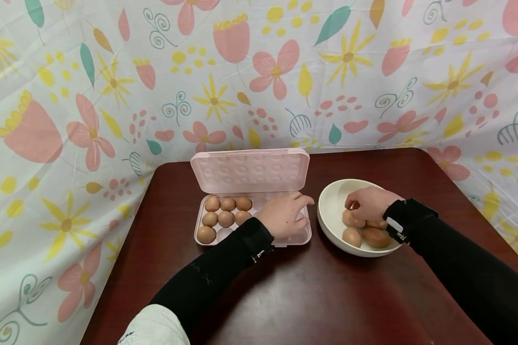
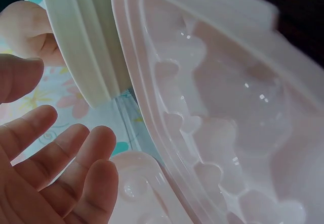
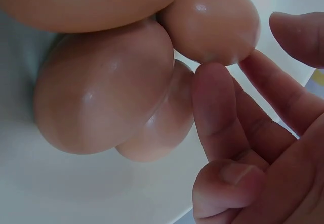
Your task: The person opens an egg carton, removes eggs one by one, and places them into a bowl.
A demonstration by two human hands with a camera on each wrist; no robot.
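A pink plastic egg carton (image 1: 197,230) lies with its lid (image 1: 250,178) raised. Brown eggs (image 1: 226,219) fill cups at its left side. My left hand (image 1: 283,216) hovers over the right part of the carton, holding nothing; in the left wrist view its fingers (image 2: 101,145) are spread loosely beside bare cups. Inside a cream bowl (image 1: 330,211), my right hand (image 1: 371,203) reaches down to several brown eggs. In the right wrist view its fingertips (image 3: 215,82) touch one egg (image 3: 212,24), while the thumb stands a little apart from it.
The dark reddish-brown table (image 1: 285,297) carries the carton at the middle and the bowl to its right. A white cloth (image 1: 263,72) printed with flowers and leaves hangs behind the table and along its sides.
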